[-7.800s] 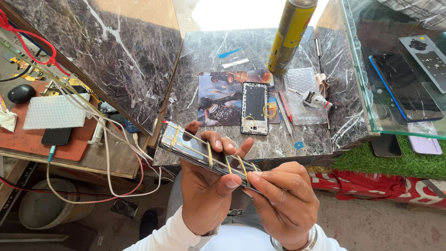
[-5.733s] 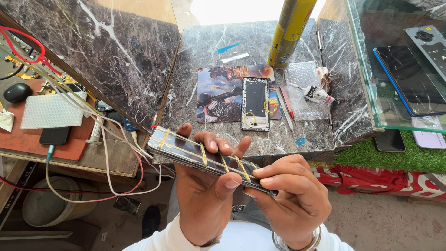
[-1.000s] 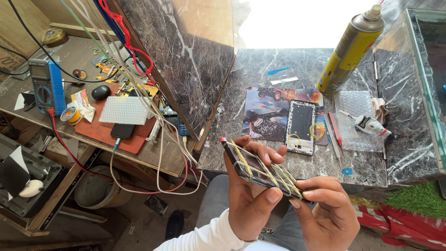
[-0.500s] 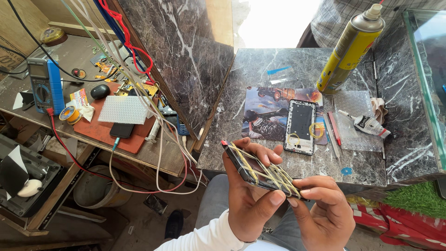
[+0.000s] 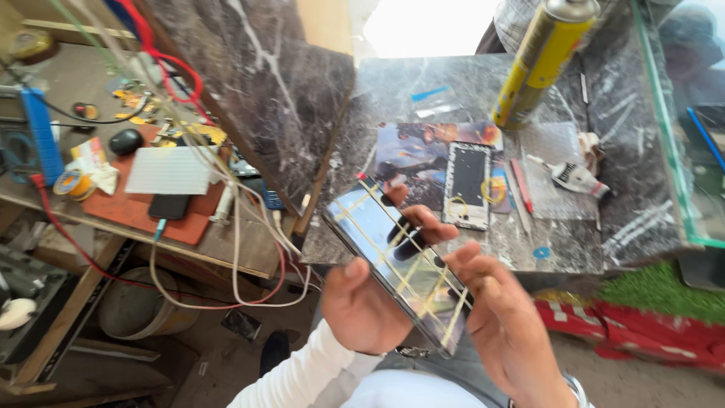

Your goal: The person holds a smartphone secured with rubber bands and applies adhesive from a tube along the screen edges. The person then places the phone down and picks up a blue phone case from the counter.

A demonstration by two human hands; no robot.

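The left hand (image 5: 370,306) holds the phone (image 5: 400,264) from below, above the lap and near the marble table (image 5: 483,249) — yellow rubber bands (image 5: 393,234) cross its screen. A moment ago the right hand (image 5: 502,317) pinched the phone's end; now its fingers are spread open — so the bands look set.

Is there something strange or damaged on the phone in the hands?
Yes. The phone held by the left hand is wrapped in several crossing rubber bands, which is unusual. The right hand is at its lower end. No crack is visible.
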